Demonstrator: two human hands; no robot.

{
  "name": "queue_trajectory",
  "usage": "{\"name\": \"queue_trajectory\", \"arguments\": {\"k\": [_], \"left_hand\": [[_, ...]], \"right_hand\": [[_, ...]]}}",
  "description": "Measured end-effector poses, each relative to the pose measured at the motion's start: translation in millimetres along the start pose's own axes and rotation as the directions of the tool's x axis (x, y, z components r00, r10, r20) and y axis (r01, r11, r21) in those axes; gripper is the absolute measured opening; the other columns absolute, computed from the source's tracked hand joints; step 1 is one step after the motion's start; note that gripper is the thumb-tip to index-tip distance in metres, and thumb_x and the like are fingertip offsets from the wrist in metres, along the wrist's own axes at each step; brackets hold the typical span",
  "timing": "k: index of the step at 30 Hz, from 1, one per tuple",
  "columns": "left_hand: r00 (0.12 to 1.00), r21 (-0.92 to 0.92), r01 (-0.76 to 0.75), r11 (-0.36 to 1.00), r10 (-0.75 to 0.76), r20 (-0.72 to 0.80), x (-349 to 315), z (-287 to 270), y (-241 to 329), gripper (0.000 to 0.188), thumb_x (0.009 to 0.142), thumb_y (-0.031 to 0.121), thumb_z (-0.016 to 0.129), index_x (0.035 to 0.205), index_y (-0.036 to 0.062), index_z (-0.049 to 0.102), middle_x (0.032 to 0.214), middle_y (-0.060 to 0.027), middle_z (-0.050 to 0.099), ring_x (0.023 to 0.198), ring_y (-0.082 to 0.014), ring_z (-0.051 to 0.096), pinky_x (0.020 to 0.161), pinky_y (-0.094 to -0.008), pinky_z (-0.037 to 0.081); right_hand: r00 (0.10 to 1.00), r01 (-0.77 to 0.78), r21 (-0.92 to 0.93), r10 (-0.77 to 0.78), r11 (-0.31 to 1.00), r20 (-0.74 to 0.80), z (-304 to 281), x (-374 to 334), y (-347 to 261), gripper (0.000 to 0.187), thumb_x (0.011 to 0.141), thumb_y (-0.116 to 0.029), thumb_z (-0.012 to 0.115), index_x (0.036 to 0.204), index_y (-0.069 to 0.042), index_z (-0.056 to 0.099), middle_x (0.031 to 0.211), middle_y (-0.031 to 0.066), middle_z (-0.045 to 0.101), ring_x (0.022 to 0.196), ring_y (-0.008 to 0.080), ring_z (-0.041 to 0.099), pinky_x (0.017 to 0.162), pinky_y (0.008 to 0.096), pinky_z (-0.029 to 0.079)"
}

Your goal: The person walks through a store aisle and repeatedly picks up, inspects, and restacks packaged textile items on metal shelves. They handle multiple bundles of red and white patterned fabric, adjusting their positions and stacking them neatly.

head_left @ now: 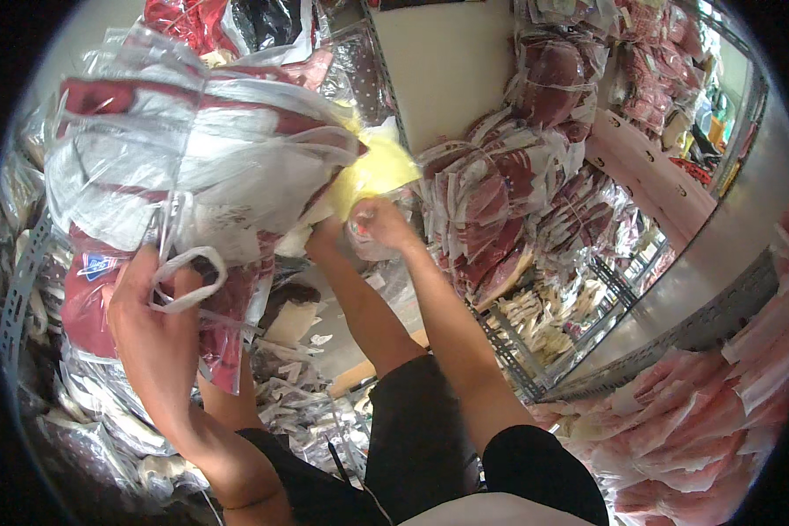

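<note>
My left hand (pixel 153 320) is closed round a looped white tie at the near side of a large bundle of plastic-bagged, dark red and white goods (pixel 184 149). The tie runs over the stacked bags, which fill the upper left. Below the bundle, a dark red bagged piece (pixel 88 307) with a small blue and white emblem hangs behind my wrist. My right hand (pixel 381 223) is curled into a fist beside a yellow sheet (pixel 377 167). Crumpled clear plastic (pixel 368 245) shows against its fingers; what it grips is partly hidden.
Tied bundles of dark red bagged goods (pixel 491 193) stack at the right, beside a pink box (pixel 649 175) on metal racking. Pale pink bagged goods (pixel 693 421) lie at the lower right. Several clear bags (pixel 105 438) crowd the left, and my bare legs (pixel 359 302) stand between.
</note>
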State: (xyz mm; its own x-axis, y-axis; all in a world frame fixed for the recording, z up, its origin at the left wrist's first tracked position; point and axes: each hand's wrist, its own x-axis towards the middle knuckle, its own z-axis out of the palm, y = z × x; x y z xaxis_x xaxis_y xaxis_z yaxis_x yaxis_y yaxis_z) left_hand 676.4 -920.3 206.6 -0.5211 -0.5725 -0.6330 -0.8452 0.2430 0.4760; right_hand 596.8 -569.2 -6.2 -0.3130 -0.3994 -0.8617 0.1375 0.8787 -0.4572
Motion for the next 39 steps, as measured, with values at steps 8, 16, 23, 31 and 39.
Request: {"name": "queue_trajectory", "arguments": {"k": [8,16,23,31,39], "left_hand": [[0.907,0.175,-0.421,0.890,0.418,0.054,0.9,29.8,76.0,0.015,0.075,0.011,0.067,0.081,0.0029,0.057,0.077,-0.0124,0.057,0.076,-0.0317,0.053,0.070,-0.0403,0.041],[0.743,0.038,-0.664,0.747,0.664,-0.084,28.4,141.7,171.2,0.008,0.074,0.017,0.062,0.070,0.0104,0.063,0.073,-0.0077,0.064,0.074,-0.0238,0.061,0.072,-0.0395,0.038],[0.690,0.035,-0.724,0.689,0.722,0.052,68.4,312.8,231.9,0.020,0.076,0.014,0.060,0.091,0.0043,0.068,0.096,-0.0119,0.066,0.083,-0.0237,0.063,0.083,-0.0375,0.045],[0.694,-0.475,-0.645,0.598,0.719,-0.037,53.8,307.5,160.2,0.046,0.083,0.018,0.061,0.125,0.0021,0.054,0.138,-0.0217,0.043,0.115,-0.0392,0.054,0.092,-0.0468,0.048],[0.960,-0.561,-0.280,0.779,0.241,-0.144,143.3,295.6,135.1,0.089,0.078,0.066,0.060,0.140,0.0057,0.040,0.134,-0.0262,0.049,0.121,-0.0420,0.051,0.099,-0.0456,0.042]], "right_hand": [[0.964,-0.029,-0.078,0.007,0.997,-0.266,35.2,-9.9,36.0,0.045,0.090,-0.034,0.058,0.127,-0.008,0.050,0.118,0.0169,0.059,0.102,0.0272,0.059,0.084,0.0367,0.047],[0.948,0.246,0.963,0.178,0.115,-0.263,-57.3,-52.3,-51.8,0.068,0.095,-0.056,0.041,0.143,-0.011,0.031,0.140,0.0117,0.043,0.122,0.0266,0.047,0.098,0.0394,0.039],[0.905,0.411,0.912,0.123,0.004,-0.408,-138.5,-27.9,-71.2,0.073,0.095,-0.060,0.039,0.148,-0.012,0.024,0.147,0.0108,0.034,0.130,0.0253,0.040,0.105,0.0417,0.033],[0.547,0.321,0.558,0.332,0.765,-0.769,-167.0,-34.1,-36.8,0.078,0.091,-0.047,0.058,0.147,-0.004,0.023,0.148,0.0156,0.033,0.135,0.0297,0.034,0.110,0.0410,0.029],[0.593,0.027,0.317,0.240,0.948,-0.769,-171.1,-8.3,-56.4,0.092,0.082,-0.044,0.071,0.149,-0.005,0.021,0.149,0.0190,0.027,0.134,0.0344,0.033,0.101,0.0462,0.043]]}}
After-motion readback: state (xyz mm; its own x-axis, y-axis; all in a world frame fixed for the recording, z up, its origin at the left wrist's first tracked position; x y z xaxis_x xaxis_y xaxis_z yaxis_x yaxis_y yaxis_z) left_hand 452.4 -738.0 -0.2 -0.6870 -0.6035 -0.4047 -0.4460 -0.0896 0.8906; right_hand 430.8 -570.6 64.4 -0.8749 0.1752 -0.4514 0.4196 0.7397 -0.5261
